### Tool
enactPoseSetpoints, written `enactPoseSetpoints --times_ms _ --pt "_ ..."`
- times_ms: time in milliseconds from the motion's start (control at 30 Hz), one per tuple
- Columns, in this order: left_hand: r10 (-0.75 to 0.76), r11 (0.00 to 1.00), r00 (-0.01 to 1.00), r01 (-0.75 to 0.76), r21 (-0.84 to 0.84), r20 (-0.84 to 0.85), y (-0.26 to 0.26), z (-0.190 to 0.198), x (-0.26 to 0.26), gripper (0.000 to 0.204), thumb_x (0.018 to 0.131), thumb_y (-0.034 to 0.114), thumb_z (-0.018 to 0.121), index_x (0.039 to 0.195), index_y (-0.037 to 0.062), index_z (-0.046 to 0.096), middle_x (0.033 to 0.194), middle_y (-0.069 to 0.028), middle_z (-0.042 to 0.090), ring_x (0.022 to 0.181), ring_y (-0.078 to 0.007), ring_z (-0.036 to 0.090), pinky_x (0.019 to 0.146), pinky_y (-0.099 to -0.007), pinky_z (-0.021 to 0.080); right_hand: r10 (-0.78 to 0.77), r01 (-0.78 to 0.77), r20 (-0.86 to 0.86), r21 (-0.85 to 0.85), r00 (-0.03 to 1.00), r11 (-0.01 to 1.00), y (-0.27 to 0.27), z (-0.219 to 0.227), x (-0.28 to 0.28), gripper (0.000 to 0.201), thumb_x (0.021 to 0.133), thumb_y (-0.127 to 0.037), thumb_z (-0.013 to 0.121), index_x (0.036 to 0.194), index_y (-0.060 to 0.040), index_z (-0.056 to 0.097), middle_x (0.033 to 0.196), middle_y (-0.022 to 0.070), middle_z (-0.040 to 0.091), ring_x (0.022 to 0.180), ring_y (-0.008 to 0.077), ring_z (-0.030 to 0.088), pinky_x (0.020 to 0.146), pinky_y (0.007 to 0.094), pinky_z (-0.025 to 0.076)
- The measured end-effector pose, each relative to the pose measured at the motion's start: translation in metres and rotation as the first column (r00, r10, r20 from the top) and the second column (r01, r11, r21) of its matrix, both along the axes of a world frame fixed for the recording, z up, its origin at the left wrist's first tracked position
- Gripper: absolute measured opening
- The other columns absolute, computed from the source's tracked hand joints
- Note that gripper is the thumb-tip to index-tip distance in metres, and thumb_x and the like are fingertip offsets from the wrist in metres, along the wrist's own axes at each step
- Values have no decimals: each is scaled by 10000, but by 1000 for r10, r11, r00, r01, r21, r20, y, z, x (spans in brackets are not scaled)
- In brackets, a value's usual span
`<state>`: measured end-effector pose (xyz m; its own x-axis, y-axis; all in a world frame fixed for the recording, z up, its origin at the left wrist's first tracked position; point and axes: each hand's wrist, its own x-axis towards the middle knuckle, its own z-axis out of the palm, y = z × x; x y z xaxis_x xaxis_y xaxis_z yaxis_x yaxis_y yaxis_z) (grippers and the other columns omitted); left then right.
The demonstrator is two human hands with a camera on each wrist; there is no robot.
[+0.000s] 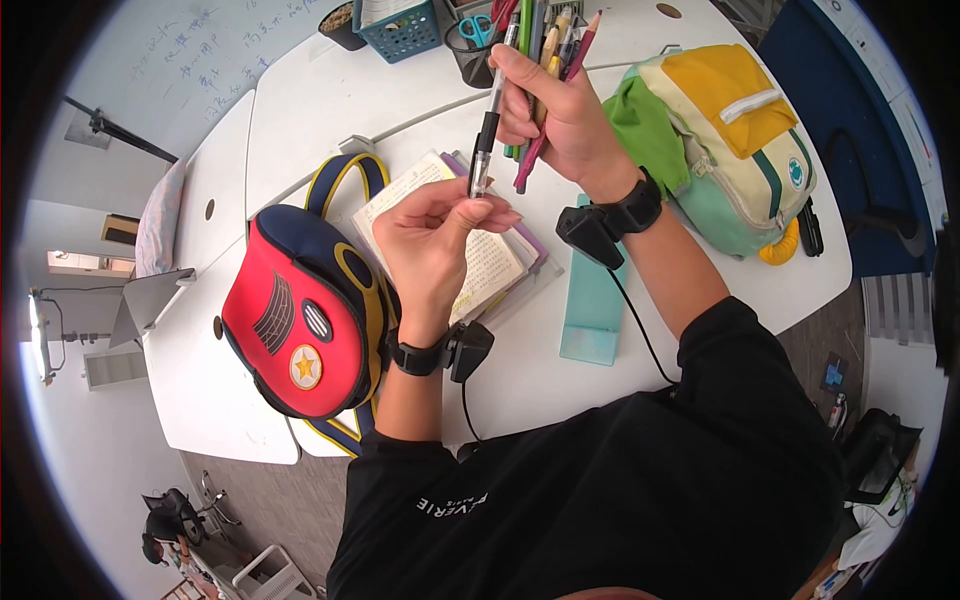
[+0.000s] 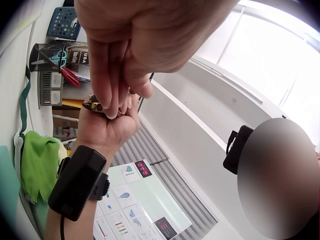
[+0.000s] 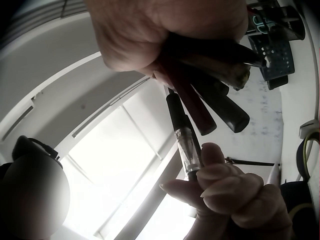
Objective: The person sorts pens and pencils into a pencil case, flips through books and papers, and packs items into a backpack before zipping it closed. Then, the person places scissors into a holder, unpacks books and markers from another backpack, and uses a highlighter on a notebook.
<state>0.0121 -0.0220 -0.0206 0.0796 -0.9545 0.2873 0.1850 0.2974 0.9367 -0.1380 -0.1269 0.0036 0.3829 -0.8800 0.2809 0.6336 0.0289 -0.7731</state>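
My left hand [image 1: 432, 232] pinches one end of a clear-barrelled pen [image 1: 487, 132] with a black grip between thumb and fingers. The pen's other end leans up to the thumb of my right hand [image 1: 568, 122]. Gripped in that right hand is a bundle of pens and pencils, among them a magenta pencil [image 1: 531, 164] and green pens [image 1: 525, 40]. In the right wrist view, the pen [image 3: 187, 150] runs from the bundle down to the left fingertips. Fingers hide much of the bundle in the left wrist view.
Below the hands lie an open notebook [image 1: 482, 268] and a teal case [image 1: 590, 335]. A red and navy backpack [image 1: 300, 320] stands left, a green and yellow one [image 1: 735, 190] right. A mesh pen holder [image 1: 470, 62] with scissors and a blue basket [image 1: 402, 36] are at the back.
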Motion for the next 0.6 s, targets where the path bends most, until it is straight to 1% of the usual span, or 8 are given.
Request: enactPoseSetpoints --times_ms 233,300,333,400,433,567,600 --pt "48 998 999 -48 -31 -9 2 4 -1 260 913 121 712 1013 -113 661 792 -201 712 694 -271 725 648 -350 616 10 -10 18 8 1000 1000 -2 -1 2 210 988 -246 625 998 -39 596 539 -36 436 439 80 389 465 268 324" --pt "94 993 994 -97 72 47 -1 4 -1 245 912 81 704 1039 -124 658 811 -194 712 711 -257 725 671 -337 614 -83 82 -62 -24 995 996 -1 6 -1 213 985 -222 628 1023 -13 613 555 -32 449 444 76 398 463 264 322" --pt "99 992 994 -102 69 46 -3 2 -1 245 912 81 704 1039 -124 658 811 -194 712 711 -257 725 671 -337 614 -78 76 -63 -27 995 997 0 10 -4 213 985 -222 628 1023 -13 613 555 -32 449 444 76 398 463 264 322" --pt "84 992 995 -88 91 46 -7 -4 -2 238 904 45 704 1055 -133 654 838 -186 713 728 -245 726 694 -327 611 -136 114 -172 -132 976 985 3 15 -9 232 982 -203 630 1064 14 626 571 -31 462 452 68 411 461 256 320" --pt "87 991 995 -92 95 54 -8 -5 -2 232 898 30 710 1056 -131 655 853 -179 713 733 -235 726 696 -322 609 -124 102 -158 -144 980 984 2 14 -10 259 981 -204 629 1098 27 627 579 -34 469 457 57 419 460 247 320" --pt "102 992 992 -108 70 75 -7 -3 -4 234 899 29 710 1065 -126 653 847 -173 712 738 -237 726 703 -322 606 -113 91 -135 -154 984 984 1 15 -12 272 985 -203 619 1121 32 619 582 -36 471 457 49 421 459 247 323" --pt "97 993 992 -102 65 77 -7 -4 -4 236 899 29 711 1069 -123 651 847 -172 712 744 -238 726 707 -322 603 -90 72 -120 -144 989 987 0 14 -12 284 987 -203 613 1136 39 611 585 -38 474 457 46 422 460 246 327"
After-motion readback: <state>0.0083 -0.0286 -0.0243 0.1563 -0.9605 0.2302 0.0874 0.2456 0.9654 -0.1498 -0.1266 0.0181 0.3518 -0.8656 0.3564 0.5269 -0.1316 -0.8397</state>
